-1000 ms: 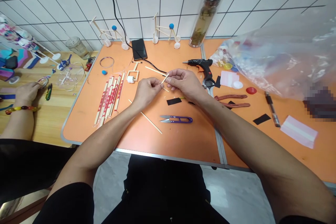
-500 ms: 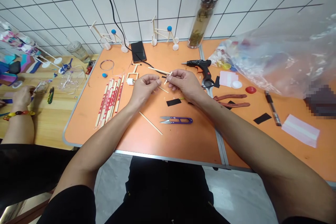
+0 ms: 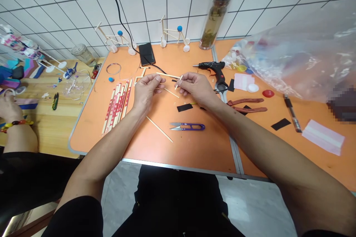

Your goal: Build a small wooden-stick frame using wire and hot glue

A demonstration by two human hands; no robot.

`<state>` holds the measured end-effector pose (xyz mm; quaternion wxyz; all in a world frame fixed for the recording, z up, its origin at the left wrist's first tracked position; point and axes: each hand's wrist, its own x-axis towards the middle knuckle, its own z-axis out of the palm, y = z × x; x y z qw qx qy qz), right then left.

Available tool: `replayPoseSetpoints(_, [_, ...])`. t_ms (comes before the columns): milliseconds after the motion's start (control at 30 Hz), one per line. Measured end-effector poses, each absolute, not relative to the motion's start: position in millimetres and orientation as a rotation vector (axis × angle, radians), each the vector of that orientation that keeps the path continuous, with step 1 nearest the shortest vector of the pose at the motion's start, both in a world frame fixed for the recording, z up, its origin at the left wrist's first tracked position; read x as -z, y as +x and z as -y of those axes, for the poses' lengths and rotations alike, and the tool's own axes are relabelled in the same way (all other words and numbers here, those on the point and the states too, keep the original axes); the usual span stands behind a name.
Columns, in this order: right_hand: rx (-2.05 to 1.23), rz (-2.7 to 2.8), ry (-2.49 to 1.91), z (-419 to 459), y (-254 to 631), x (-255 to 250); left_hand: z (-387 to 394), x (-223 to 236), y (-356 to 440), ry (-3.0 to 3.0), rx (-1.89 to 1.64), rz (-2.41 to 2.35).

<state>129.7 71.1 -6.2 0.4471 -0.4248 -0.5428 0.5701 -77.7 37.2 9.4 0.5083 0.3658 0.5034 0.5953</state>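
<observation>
Pinching a short wooden stick (image 3: 180,80) between thumb and fingers, the right hand (image 3: 196,88) is above the orange tabletop (image 3: 205,152) in the head view. A longer wooden stick (image 3: 169,75) runs from that piece toward the left hand (image 3: 146,90), whose thumb and fingers are curled at its far end; whether they grip it, I cannot tell. Nearer the wearer lie a loose thin stick (image 3: 160,129) and thread snips (image 3: 183,126). Red-wrapped sticks (image 3: 118,105) lie left of the left hand; a hot glue gun (image 3: 218,70) lies beyond the right.
</observation>
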Motion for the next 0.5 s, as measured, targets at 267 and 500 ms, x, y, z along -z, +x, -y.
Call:
replayPoseSetpoints(267, [-1.409, 1.358, -1.038, -67.4, 127.4, 5.4, -42.1, -3.1, -82.8, 0.858, -1.43, -1.233])
replayPoseSetpoints(500, [-1.377, 1.385, -0.995, -69.0, 130.8, 8.5, -41.6, -4.4, -81.9, 0.853, -1.44, -1.25])
